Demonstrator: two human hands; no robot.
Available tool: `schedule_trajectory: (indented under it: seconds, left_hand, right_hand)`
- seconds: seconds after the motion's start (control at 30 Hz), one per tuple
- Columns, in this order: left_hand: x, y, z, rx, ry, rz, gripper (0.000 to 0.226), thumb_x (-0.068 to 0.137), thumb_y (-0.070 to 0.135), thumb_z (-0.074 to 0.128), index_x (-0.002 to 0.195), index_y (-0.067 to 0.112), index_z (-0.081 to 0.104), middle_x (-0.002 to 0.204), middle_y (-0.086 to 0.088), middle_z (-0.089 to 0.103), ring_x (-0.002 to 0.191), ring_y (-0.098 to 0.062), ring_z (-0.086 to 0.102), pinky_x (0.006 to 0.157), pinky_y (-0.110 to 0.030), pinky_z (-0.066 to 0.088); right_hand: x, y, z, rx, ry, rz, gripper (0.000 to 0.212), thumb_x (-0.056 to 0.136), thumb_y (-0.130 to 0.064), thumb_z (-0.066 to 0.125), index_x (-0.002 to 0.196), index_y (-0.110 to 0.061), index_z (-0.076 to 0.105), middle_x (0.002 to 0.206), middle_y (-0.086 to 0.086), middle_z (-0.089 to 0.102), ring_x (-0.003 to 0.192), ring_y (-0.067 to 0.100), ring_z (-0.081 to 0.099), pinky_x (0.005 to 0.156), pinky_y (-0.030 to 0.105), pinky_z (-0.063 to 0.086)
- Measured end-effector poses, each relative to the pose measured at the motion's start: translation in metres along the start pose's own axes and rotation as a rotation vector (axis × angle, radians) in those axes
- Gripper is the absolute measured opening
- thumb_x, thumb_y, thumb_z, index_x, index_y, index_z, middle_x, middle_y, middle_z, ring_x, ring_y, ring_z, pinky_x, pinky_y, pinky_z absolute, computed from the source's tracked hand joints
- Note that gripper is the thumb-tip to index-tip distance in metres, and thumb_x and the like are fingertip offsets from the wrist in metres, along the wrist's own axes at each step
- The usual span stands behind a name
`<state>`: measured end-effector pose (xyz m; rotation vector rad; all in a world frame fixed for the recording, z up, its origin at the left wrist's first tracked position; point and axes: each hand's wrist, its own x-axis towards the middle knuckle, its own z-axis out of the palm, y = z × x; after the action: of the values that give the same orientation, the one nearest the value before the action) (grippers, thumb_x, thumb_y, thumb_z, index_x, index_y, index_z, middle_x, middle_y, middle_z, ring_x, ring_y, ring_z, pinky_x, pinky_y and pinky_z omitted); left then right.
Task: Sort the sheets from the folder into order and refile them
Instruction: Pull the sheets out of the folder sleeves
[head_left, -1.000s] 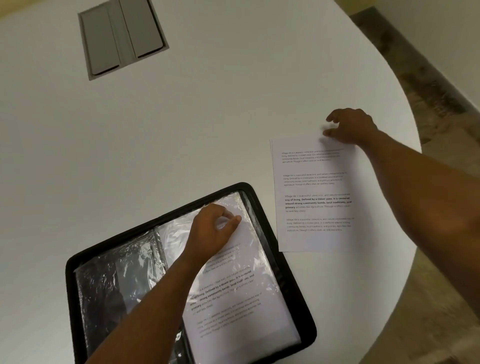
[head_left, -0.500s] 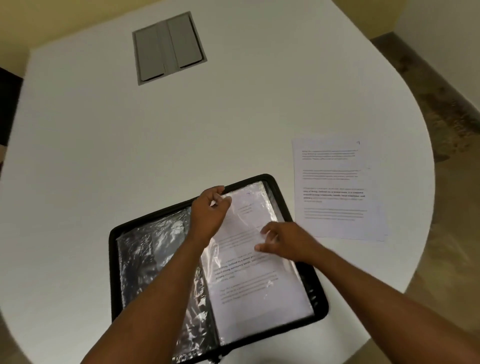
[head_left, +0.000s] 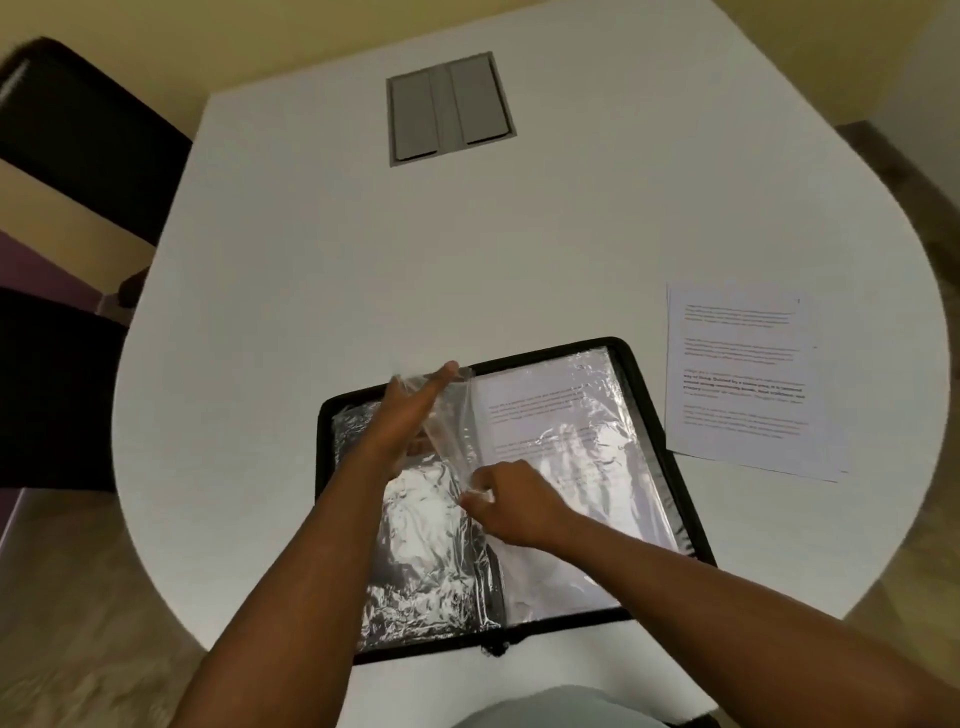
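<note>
You're in the emptying stage, turning a clear sleeve (head_left: 457, 415) in the open folder (head_left: 670, 447). Your left hand (head_left: 402, 415) is flat, fingers straight, propping the standing sleeve from its left side. Your right hand (head_left: 511, 501) pinches the sleeve's lower edge between curled fingers, just right of the spine. Beyond your right hand, a printed sheet (head_left: 550, 415) lies inside the right-hand pocket. Well out to the right of both hands, a loose sheet (head_left: 748, 379) lies flat on the table (head_left: 311, 260), touching the folder's corner. Next, I reckon, lay the sleeve over leftward, then slide that pocketed sheet out gently; the thin plastic looks clingy.
</note>
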<state>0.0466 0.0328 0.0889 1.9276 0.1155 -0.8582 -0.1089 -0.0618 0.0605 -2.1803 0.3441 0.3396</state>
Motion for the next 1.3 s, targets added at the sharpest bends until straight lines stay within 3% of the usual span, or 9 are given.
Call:
schedule_trajectory:
  seconds: [0.1,0.2,0.37,0.6,0.7,0.9,1.1,1.2,1.3]
  left_hand:
    - [-0.01,-0.024,-0.017,0.009,0.02,0.04,0.035,0.076,0.032,0.08,0.104,0.017,0.066,0.094,-0.005,0.071,0.081,-0.024,0.067,0.07,-0.04,0.059]
    - [-0.007,-0.046,-0.044,0.169,0.277,0.049,0.009,0.073,0.005,0.067,0.08,0.011,0.064,0.071,-0.009,0.065,0.06,-0.024,0.061,0.053,-0.03,0.051]
    - [0.011,-0.075,-0.089,0.273,0.289,-0.023,0.024,0.062,0.021,0.068,0.084,0.016,0.07,0.09,-0.009,0.071,0.082,-0.028,0.068,0.076,-0.037,0.058]
    - [0.029,-0.101,-0.09,0.477,0.537,-0.04,0.054,0.084,0.016,0.065,0.134,0.009,0.045,0.118,-0.018,0.06,0.104,-0.038,0.059,0.086,-0.041,0.049]
    - [0.034,-0.102,-0.062,0.666,0.662,0.187,0.063,0.081,0.016,0.065,0.138,0.003,0.04,0.131,-0.023,0.051,0.116,-0.044,0.049,0.095,-0.05,0.043]
    - [0.058,-0.087,0.012,0.733,0.245,0.598,0.045,0.085,0.03,0.056,0.124,0.009,0.057,0.129,-0.015,0.056,0.121,-0.035,0.052,0.102,-0.044,0.043]
    - [0.077,-0.069,0.064,0.891,-0.042,0.625,0.064,0.098,0.031,0.048,0.152,0.012,0.021,0.16,-0.008,0.017,0.148,-0.023,0.014,0.119,-0.034,0.011]
    - [0.086,-0.06,0.078,0.962,-0.059,0.634,0.064,0.1,0.028,0.045,0.154,0.014,0.014,0.161,-0.006,0.011,0.148,-0.023,0.011,0.12,-0.035,0.009]
    - [0.094,-0.057,0.084,1.026,-0.011,0.695,0.057,0.098,0.024,0.049,0.15,0.011,0.029,0.156,-0.011,0.028,0.144,-0.028,0.026,0.119,-0.043,0.018]
  right_hand:
    - [0.013,-0.034,0.025,-0.024,-0.051,-0.011,0.031,0.095,-0.034,0.054,0.097,-0.006,0.068,0.101,0.015,0.07,0.095,0.03,0.065,0.078,0.032,0.047]
    - [0.022,-0.056,0.048,0.045,-0.142,-0.048,0.036,0.095,-0.038,0.057,0.108,-0.006,0.067,0.11,0.015,0.069,0.104,0.029,0.064,0.082,0.03,0.045]
    - [0.022,-0.059,0.069,-0.006,-0.304,-0.11,0.055,0.093,-0.052,0.056,0.127,-0.009,0.06,0.128,0.009,0.063,0.114,0.024,0.059,0.096,0.034,0.047]
    - [0.029,0.025,0.043,-0.27,0.066,0.019,0.039,0.093,-0.036,0.057,0.127,-0.016,0.057,0.132,0.006,0.057,0.126,0.026,0.048,0.099,0.035,0.041]
    - [0.029,0.061,0.02,-0.354,0.191,0.077,0.048,0.094,-0.034,0.057,0.138,-0.015,0.05,0.149,0.007,0.043,0.138,0.025,0.037,0.11,0.034,0.032]
    - [0.042,0.109,-0.03,-0.481,0.269,0.171,0.064,0.098,-0.037,0.05,0.153,-0.014,0.025,0.162,0.008,0.017,0.149,0.025,0.015,0.12,0.032,0.012]
    - [0.071,0.128,-0.068,-0.552,0.224,0.269,0.067,0.104,-0.04,0.034,0.157,-0.015,0.001,0.164,0.008,-0.002,0.151,0.025,-0.003,0.121,0.036,0.002]
    - [0.083,0.134,-0.074,-0.547,0.224,0.277,0.068,0.103,-0.042,0.034,0.156,-0.017,0.0,0.164,0.006,0.003,0.151,0.024,-0.001,0.122,0.039,0.005]
    - [0.089,0.141,-0.075,-0.582,0.296,0.206,0.062,0.102,-0.039,0.043,0.154,-0.014,0.021,0.159,0.006,0.029,0.149,0.024,0.018,0.122,0.04,0.013]
